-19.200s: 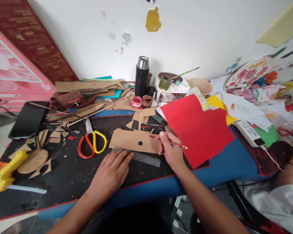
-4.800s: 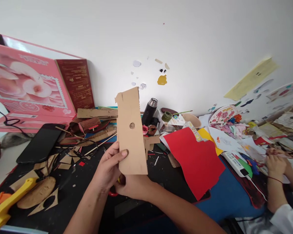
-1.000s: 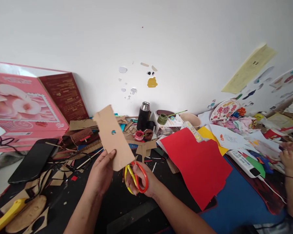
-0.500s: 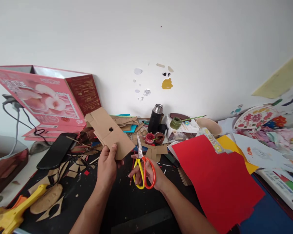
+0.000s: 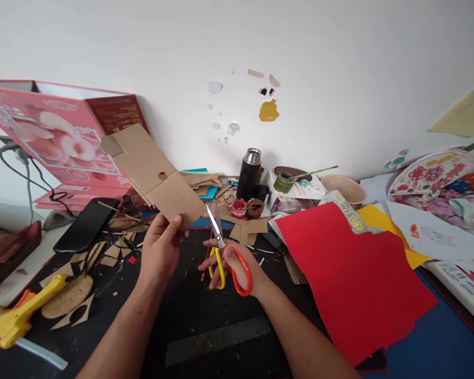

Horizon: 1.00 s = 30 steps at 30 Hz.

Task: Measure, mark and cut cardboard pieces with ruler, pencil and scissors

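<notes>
My left hand grips the lower edge of a folded piece of brown cardboard, which is raised at a slant and has a small hole in it. Thumb in front, the other fingers go behind the sheet. In my right hand are scissors with one yellow and one red handle loop. Their blades are slightly parted and point up towards the cardboard's right corner, close beside it; whether they touch I cannot tell. A ruler-like dark strip lies on the black tabletop below my hands.
On the left are a pink box, a black phone, a yellow glue gun and cardboard scraps. Behind stand a black flask and paint jars. Red paper covers the right side, near a beige bowl.
The cardboard has moved up and left with my left hand. The scissors have opened a little and tilted left. The whole view has shifted slightly.
</notes>
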Each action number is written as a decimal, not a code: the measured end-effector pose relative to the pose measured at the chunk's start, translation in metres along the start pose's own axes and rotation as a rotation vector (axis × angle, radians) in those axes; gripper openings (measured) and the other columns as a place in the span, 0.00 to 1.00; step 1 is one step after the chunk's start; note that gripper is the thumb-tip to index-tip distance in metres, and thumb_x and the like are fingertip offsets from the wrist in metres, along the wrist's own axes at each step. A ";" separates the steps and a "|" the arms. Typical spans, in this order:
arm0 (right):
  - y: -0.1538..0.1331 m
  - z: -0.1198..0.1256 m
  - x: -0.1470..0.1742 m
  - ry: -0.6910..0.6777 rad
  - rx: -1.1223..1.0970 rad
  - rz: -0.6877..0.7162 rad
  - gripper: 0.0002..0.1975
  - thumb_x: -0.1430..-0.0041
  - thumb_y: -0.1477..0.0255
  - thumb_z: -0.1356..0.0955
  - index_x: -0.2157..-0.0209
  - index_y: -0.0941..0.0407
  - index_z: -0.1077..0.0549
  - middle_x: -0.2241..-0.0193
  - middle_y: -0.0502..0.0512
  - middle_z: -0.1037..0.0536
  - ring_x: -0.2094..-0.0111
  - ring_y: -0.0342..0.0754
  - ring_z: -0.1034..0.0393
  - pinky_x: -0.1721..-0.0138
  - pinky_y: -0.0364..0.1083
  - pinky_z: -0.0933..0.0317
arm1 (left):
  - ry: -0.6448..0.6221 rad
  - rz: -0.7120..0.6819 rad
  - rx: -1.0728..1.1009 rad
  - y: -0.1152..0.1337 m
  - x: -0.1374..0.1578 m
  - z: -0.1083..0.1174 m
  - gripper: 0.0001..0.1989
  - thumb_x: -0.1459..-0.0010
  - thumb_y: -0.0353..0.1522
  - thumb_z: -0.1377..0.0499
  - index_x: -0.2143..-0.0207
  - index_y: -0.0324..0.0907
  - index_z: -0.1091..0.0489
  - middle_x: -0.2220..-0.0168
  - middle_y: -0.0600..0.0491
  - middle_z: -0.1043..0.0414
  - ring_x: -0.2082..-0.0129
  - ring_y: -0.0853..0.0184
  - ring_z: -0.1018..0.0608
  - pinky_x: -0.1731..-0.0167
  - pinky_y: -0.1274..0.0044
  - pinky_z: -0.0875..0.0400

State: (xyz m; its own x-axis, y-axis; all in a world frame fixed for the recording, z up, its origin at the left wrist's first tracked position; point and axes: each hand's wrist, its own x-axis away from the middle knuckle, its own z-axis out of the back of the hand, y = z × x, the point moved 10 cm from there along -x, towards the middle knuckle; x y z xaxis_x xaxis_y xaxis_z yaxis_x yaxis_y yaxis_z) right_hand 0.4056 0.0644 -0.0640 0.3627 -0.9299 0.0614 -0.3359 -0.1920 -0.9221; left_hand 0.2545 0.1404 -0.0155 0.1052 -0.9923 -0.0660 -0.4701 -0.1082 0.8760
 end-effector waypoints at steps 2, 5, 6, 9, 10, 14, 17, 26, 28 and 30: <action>-0.004 0.003 0.001 0.057 0.068 0.006 0.44 0.42 0.36 0.29 0.41 0.59 0.26 0.66 0.59 0.15 0.81 0.45 0.26 0.78 0.42 0.35 | 0.009 -0.035 -0.038 0.005 0.002 0.000 0.15 0.49 0.39 0.24 0.68 0.43 0.24 0.73 0.58 0.29 0.78 0.74 0.30 0.79 0.82 0.37; -0.007 0.002 0.003 0.095 0.116 0.028 0.40 0.42 0.39 0.27 0.44 0.58 0.25 0.70 0.55 0.17 0.83 0.42 0.29 0.80 0.40 0.40 | 0.050 -0.119 -0.044 0.019 0.005 0.004 0.13 0.47 0.39 0.26 0.69 0.43 0.26 0.76 0.60 0.33 0.81 0.74 0.34 0.82 0.81 0.40; -0.007 0.000 0.004 0.101 0.124 0.032 0.40 0.42 0.39 0.27 0.44 0.58 0.25 0.71 0.53 0.18 0.83 0.42 0.29 0.81 0.40 0.40 | 0.071 -0.150 -0.023 0.024 0.006 0.006 0.13 0.47 0.39 0.26 0.69 0.44 0.26 0.77 0.60 0.34 0.82 0.74 0.34 0.82 0.81 0.41; -0.002 -0.005 0.005 0.106 0.154 0.041 0.37 0.41 0.41 0.27 0.45 0.57 0.24 0.73 0.50 0.20 0.84 0.41 0.31 0.81 0.40 0.39 | 0.119 -0.208 0.003 0.035 0.009 0.011 0.14 0.48 0.39 0.27 0.69 0.45 0.28 0.77 0.61 0.34 0.82 0.74 0.34 0.84 0.81 0.42; -0.001 -0.008 0.006 0.102 0.168 0.050 0.36 0.41 0.42 0.27 0.45 0.57 0.24 0.74 0.49 0.21 0.84 0.41 0.32 0.81 0.40 0.39 | 0.121 -0.210 -0.013 0.036 0.010 0.011 0.14 0.47 0.39 0.27 0.69 0.45 0.29 0.77 0.61 0.34 0.83 0.74 0.34 0.84 0.81 0.43; 0.002 -0.014 0.007 0.084 0.211 0.071 0.34 0.39 0.44 0.26 0.45 0.57 0.23 0.74 0.47 0.23 0.84 0.40 0.33 0.82 0.40 0.39 | 0.068 -0.173 -0.100 0.031 0.016 0.006 0.13 0.44 0.41 0.29 0.68 0.45 0.28 0.77 0.60 0.34 0.82 0.74 0.34 0.84 0.82 0.42; 0.003 -0.016 0.008 0.081 0.226 0.062 0.32 0.38 0.45 0.27 0.45 0.57 0.23 0.74 0.47 0.23 0.85 0.40 0.34 0.82 0.40 0.40 | 0.048 -0.131 -0.122 0.025 0.022 0.003 0.13 0.44 0.42 0.29 0.65 0.45 0.25 0.74 0.59 0.31 0.81 0.74 0.34 0.82 0.83 0.39; -0.004 -0.017 0.010 0.098 0.272 0.085 0.30 0.36 0.47 0.27 0.46 0.57 0.23 0.74 0.47 0.24 0.84 0.40 0.34 0.81 0.41 0.39 | 0.029 -0.104 -0.194 0.020 0.028 -0.004 0.15 0.43 0.44 0.29 0.61 0.45 0.23 0.71 0.57 0.29 0.78 0.71 0.33 0.79 0.81 0.37; -0.004 -0.017 0.010 0.100 0.272 0.086 0.30 0.36 0.47 0.27 0.46 0.57 0.22 0.74 0.47 0.25 0.84 0.40 0.34 0.82 0.40 0.40 | 0.032 -0.115 -0.202 0.021 0.028 -0.005 0.15 0.44 0.44 0.28 0.61 0.45 0.23 0.71 0.57 0.29 0.78 0.70 0.33 0.79 0.81 0.38; -0.004 -0.017 0.010 0.099 0.270 0.089 0.29 0.36 0.48 0.27 0.47 0.57 0.22 0.75 0.47 0.25 0.85 0.40 0.35 0.82 0.40 0.40 | 0.028 -0.127 -0.213 0.022 0.029 -0.007 0.15 0.45 0.43 0.28 0.62 0.45 0.23 0.72 0.57 0.30 0.78 0.70 0.34 0.79 0.80 0.38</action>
State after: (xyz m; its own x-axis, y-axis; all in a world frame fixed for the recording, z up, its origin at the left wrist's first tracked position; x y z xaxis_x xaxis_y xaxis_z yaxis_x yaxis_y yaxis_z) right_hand 0.3952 0.0505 -0.0533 0.2510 -0.9680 0.0009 -0.1143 -0.0306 -0.9930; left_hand 0.2536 0.1095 0.0055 0.1773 -0.9692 -0.1711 -0.2564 -0.2133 0.9427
